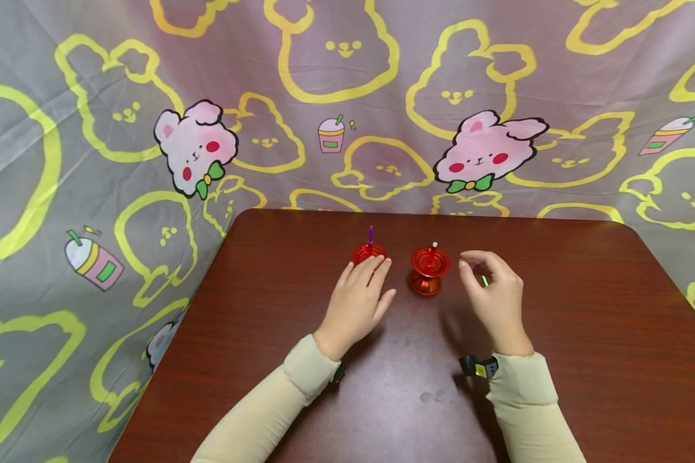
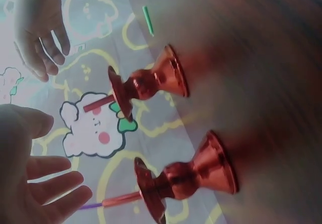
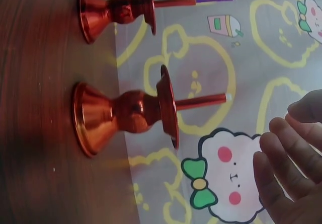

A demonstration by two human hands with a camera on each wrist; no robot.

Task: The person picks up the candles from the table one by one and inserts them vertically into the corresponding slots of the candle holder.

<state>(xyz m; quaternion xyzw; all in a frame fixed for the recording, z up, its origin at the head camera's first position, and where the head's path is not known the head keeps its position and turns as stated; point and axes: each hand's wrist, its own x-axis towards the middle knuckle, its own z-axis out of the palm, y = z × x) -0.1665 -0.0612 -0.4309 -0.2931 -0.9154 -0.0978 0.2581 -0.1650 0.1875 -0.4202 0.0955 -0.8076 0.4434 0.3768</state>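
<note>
Two shiny red candle holders stand upright on the table. The left candle holder (image 1: 363, 252) has a slim purple candle (image 1: 371, 235) in its tube; my left hand (image 1: 355, 305) hides most of its base in the head view. That hand hovers in front of it, fingers loosely extended, holding nothing. The right candle holder (image 1: 425, 283) has a small white tip (image 3: 229, 97) at the top of its tube. To its right is my right hand (image 1: 497, 299), raised, with thumb and bent fingers close together and nothing visible between them. Behind that hand lies a thin green stick (image 1: 485, 281).
The dark brown wooden table (image 1: 278, 289) has rounded far corners. A grey curtain (image 1: 382, 116) printed with yellow outlines and pink rabbits hangs behind and along the sides. Straps with dark devices (image 1: 479, 367) sit at the wrists.
</note>
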